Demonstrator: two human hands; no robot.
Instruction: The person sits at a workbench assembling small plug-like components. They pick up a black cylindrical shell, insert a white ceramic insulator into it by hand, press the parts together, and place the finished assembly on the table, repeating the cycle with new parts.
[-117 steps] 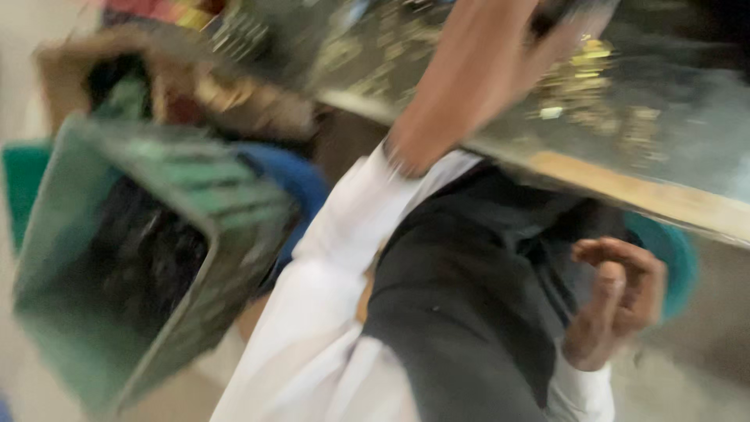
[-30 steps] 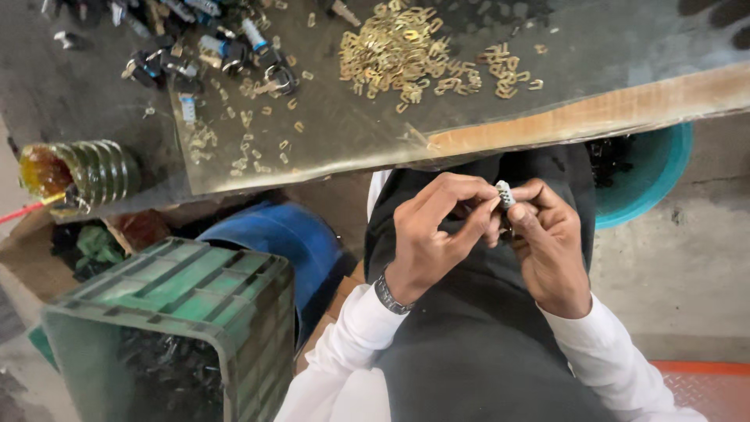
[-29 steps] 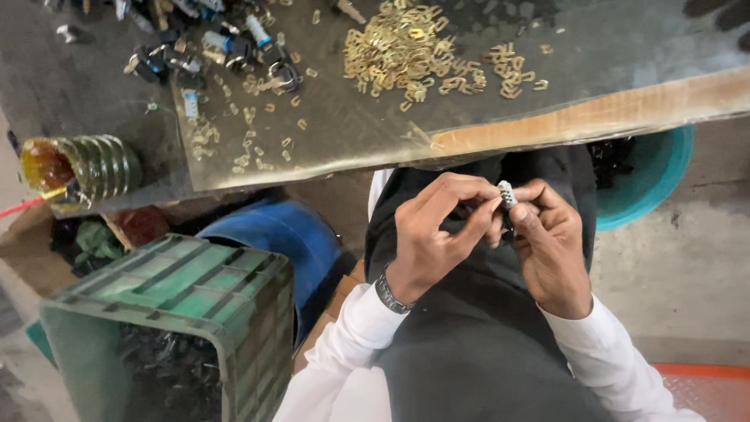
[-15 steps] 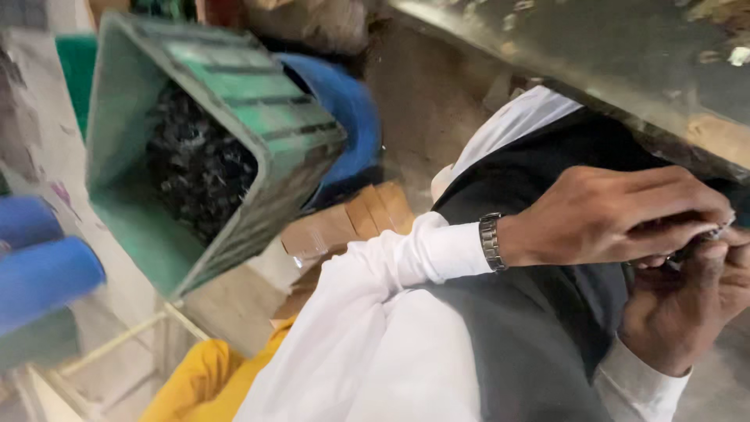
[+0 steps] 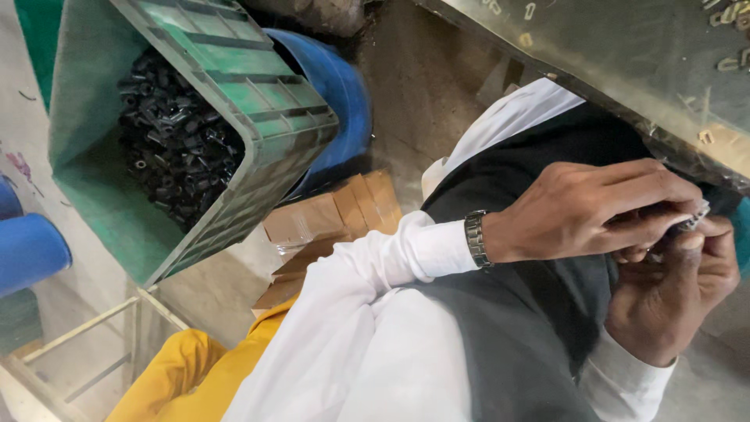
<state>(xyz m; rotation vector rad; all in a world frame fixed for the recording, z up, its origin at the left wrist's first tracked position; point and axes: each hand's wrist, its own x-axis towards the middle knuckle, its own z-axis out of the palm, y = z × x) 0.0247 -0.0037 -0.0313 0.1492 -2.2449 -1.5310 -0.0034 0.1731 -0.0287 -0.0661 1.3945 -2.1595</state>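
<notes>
Concrete floor (image 5: 437,117), dusty and grey-brown, fills the middle of the tilted head view. Worktable (image 5: 625,70) with a dull metal top cuts across the upper right, a few small brass-coloured pieces (image 5: 726,16) scattered near its far corner. Person sits under its edge, white sleeves, dark vest.

Left hand (image 5: 594,211) reaches across from the left, wristwatch (image 5: 475,239) on the wrist, fingers curled and pinching a small silvery ridged part (image 5: 694,219) at the fingertips. Right hand (image 5: 676,293) sits just below and against it, fingers also closed around the same part from underneath. Part is held between both hands, just under the table edge, over the lap; most of it hidden by fingers, exact shape unclear.

Green plastic crate (image 5: 258,133) stands tilted at upper left, well apart from the hands, holding a heap of small black tubular pieces (image 5: 172,148). Blue tub (image 5: 336,101) sits right behind the crate, touching it. Flattened cardboard (image 5: 336,219) lies on the floor between crate and left sleeve. Yellow cloth (image 5: 187,375) at bottom left beside a pale frame (image 5: 86,328). Blue cylinder (image 5: 27,250) at the left edge.
</notes>
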